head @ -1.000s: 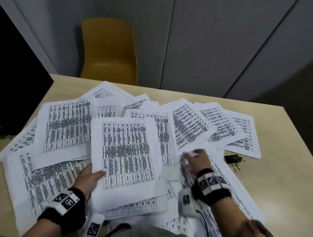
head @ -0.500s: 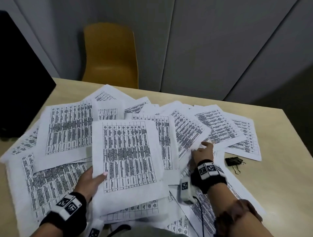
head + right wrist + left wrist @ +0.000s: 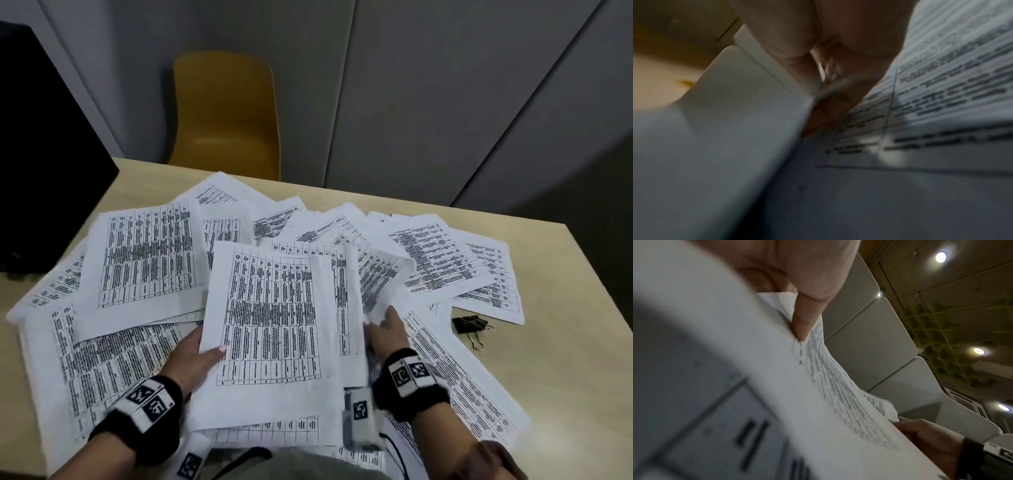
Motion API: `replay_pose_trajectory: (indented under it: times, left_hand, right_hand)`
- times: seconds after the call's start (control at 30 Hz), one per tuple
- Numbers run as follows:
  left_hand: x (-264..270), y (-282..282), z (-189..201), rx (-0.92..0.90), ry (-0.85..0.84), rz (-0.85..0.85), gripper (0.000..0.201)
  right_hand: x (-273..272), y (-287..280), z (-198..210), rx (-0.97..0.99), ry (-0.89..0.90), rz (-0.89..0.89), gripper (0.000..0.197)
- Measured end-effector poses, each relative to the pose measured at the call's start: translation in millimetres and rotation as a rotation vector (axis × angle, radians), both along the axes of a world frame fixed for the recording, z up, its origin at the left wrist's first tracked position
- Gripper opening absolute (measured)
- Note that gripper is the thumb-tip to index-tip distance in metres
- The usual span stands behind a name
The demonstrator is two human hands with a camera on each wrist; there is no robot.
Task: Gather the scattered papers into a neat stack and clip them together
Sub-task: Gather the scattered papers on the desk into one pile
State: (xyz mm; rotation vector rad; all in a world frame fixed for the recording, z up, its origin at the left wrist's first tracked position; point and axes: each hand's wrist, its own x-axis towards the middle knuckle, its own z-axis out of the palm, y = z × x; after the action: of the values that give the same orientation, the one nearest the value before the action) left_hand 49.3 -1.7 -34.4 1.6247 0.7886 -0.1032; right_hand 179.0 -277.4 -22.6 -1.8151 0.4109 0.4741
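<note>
**Gathering sheets onto the held stack, clip still waiting**

Left hand (image 3: 191, 353) clamped on the left edge of the held stack (image 3: 274, 329), thumb on top and fingers beneath, seemingly to keep the collected sheets raised and steady as a base for more; right hand (image 3: 387, 334) just right of the held stack, pinching the near corner of a loose sheet (image 3: 380, 277), lifted and curling, probably on its way onto the pile; exact finger lay blurred in the right wrist view. Remaining scattered papers (image 3: 144, 260) fanned left of, beyond and right of the held stack, overlapping across the table (image 3: 565, 359); many not yet gathered, so still early in the task. Binder clip (image 3: 471, 325) well right of the held stack, on bare tabletop just beside the outermost sheets, kept free for later. Yellow chair (image 3: 226, 116) beyond the held stack, behind the table.
</note>
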Motion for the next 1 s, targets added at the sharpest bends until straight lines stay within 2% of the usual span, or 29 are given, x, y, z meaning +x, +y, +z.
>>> replay_pose_trajectory:
  times: [0.03,0.1,0.2,0.27,0.37,0.43,0.5,0.53,0.6,0.67,0.7,0.77,0.83,0.87,1.0]
  left_hand:
    - [0,2,-2,-0.001,0.002,-0.008,0.033]
    - [-2,10,-11,-0.001,0.002,0.000,0.032]
    - [-2,17,-20,-0.011,0.016,0.007,0.036]
    - [1,11,-17,0.005,0.043,-0.043,0.041]
    - [5,-12,-4,0.042,0.046,-0.138,0.048]
    - [9,-24,6,0.064,0.028,-0.205,0.046]
    - [12,-25,12,0.045,-0.002,-0.205,0.037]
    - [13,-21,14,0.054,-0.030,-0.149,0.031]
    - [19,-4,18,0.216,-0.075,0.006,0.026]
    - [24,24,20,0.446,-0.075,0.092,0.036]
    - [26,40,18,0.583,-0.033,0.069,0.045]
    - [28,67,13,0.785,0.201,-0.115,0.063]
    - [25,78,9,0.781,0.455,-0.304,0.070]
    - [21,78,7,0.756,0.529,-0.388,0.070]
    - [5,59,-2,0.828,0.553,-0.654,0.067]
  right_hand:
    - [-2,3,1,-0.061,-0.053,0.041,0.014]
    - [1,-3,3,-0.133,-0.063,0.063,0.016]
    - [2,-17,9,-0.066,0.036,0.062,0.022]
    - [-7,-17,15,0.006,0.099,0.069,0.008]
    - [-26,-4,16,0.064,0.177,0.147,0.042]
    - [-37,3,8,0.044,0.171,0.110,0.070]
    - [-41,5,2,-0.024,0.118,0.099,0.052]
    - [-42,4,-2,-0.043,0.107,0.083,0.042]
    - [-42,1,-1,-0.003,0.120,0.023,0.035]
    - [-44,-2,0,0.106,0.143,-0.058,0.033]
    - [-46,-3,-1,0.167,0.159,-0.082,0.032]
    - [-49,-4,3,0.265,0.186,-0.132,0.033]
    - [-52,-4,8,0.280,0.176,-0.138,0.031]
    - [-52,-3,10,0.267,0.176,-0.131,0.029]
    - [-49,2,14,0.250,0.195,-0.111,0.030]
